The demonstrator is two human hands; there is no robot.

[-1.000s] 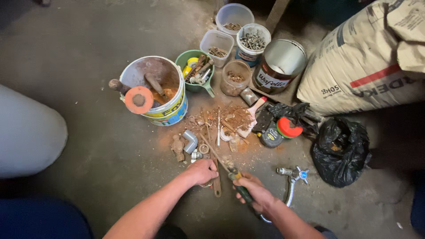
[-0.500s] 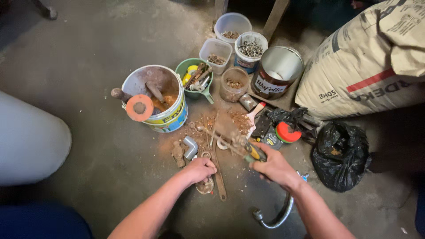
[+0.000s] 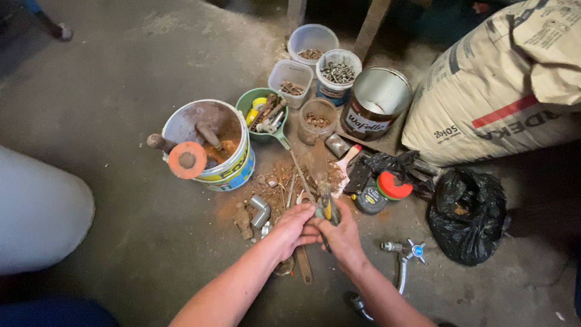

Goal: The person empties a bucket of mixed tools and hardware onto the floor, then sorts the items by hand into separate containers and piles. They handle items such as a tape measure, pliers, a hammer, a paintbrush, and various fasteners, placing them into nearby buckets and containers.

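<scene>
Both hands together: right hand [image 3: 343,233] clamped on yellow-handled pliers [image 3: 327,209], left hand [image 3: 295,227] touching same tool. Better grip firmly, work above rusty scrap pile [image 3: 284,181] on floor.

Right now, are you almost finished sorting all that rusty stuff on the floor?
Partly. Several tubs already hold sorted bits: the tub of screws and the jar of small rusty pieces. In hand: the left hand and right hand meet over a yellow-handled tool. Left: the rusty pile beside the grey pipe elbow, and the tap lies loose.
</scene>
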